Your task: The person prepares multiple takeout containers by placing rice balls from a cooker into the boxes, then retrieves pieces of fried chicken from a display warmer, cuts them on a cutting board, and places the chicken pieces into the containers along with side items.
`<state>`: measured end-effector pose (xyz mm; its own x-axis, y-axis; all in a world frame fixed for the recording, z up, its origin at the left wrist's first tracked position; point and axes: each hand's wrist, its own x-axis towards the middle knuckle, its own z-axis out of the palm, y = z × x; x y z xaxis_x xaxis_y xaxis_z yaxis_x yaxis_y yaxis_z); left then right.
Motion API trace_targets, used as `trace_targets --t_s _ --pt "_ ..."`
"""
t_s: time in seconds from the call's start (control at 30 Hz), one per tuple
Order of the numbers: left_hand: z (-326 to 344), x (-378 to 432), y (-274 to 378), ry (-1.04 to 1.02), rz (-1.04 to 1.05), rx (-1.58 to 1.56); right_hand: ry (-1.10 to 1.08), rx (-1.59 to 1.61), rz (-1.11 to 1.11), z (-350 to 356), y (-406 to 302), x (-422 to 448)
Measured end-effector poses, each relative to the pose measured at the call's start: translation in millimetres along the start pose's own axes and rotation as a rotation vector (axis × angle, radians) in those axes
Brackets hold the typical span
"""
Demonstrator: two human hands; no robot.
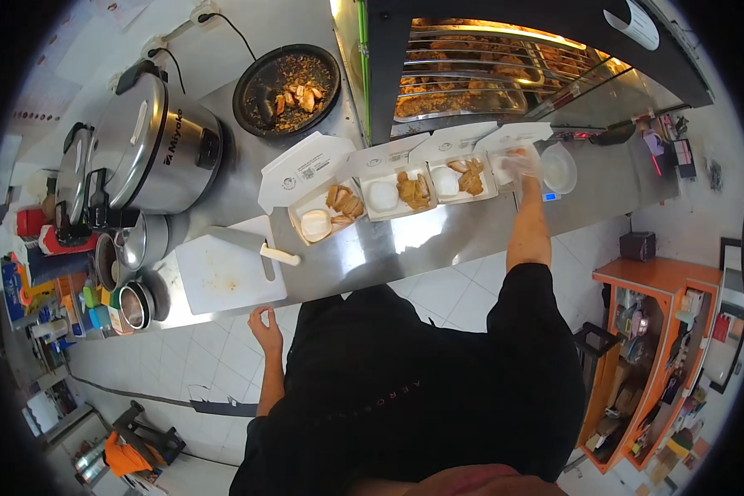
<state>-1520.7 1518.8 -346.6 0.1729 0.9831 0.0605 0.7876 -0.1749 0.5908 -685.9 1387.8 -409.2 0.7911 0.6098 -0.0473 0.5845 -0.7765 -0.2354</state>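
Note:
My right hand [521, 162], in a clear plastic glove, is inside the rightmost open paper box [503, 180]; its fingers are blurred, and whether they hold food cannot be told. My left hand [266, 325] hangs bare beside the counter's front edge, fingers loosely curled and apart, holding nothing. Three more open boxes stand in a row to the left. Each has a white rice mound [382, 196] and sliced fried chicken [414, 190]. Nearest my left hand lies a white cutting board [223, 279] with a cleaver [239, 239] on it, its pale handle [280, 254] pointing right.
A large steel rice cooker [155, 142] stands at the left. Behind the boxes are a black bowl [243, 102] with chicken pieces and crumbs and a lit display case [381, 74] of fried chicken. A translucent bowl [559, 168] sits right of my right hand. Metal bowls [135, 304] stand front left.

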Motion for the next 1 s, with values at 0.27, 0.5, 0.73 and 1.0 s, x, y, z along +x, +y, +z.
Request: trace_targets --t_s 0.27,0.5,0.73,1.0 --pt "18 13 6 -0.050 0.026 0.277 0.040 0.169 0.199 -31 -31 -18" --pt "36 40 46 -0.137 -0.160 0.450 0.404 0.218 -0.107 -35 -124 -69" --pt "46 88 38 -0.209 -0.005 0.479 0.024 0.384 -0.965 95 -416 -242" --pt "11 62 -12 -0.318 0.071 0.413 -0.814 0.125 -0.695 90 -587 -356"
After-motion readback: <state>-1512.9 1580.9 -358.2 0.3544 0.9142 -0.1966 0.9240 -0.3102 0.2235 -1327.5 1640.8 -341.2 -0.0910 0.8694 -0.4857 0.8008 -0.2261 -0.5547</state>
